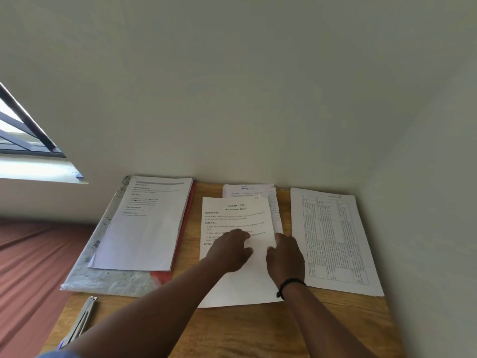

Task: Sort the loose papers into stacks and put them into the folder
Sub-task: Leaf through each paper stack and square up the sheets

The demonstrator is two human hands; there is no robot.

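Note:
A printed sheet headed "TASK ID" (237,215) tops a pile in the middle of the wooden table (232,329). My left hand (231,250) rests on this sheet with fingers spread. My right hand (285,257) lies at the sheet's right edge, thumb on the paper; whether it pinches the edge is unclear. Handwritten pages (247,190) stick out from under the pile at the back. To the left, a stack of printed papers (147,228) lies on an open folder (111,277) with a red cover (184,228). A table-printed sheet (333,239) lies on the right.
A wall stands right behind the table. A metal folding tool (82,319) lies at the table's front left corner. A reddish-brown bed cover (33,259) spreads to the left, below a window (23,135).

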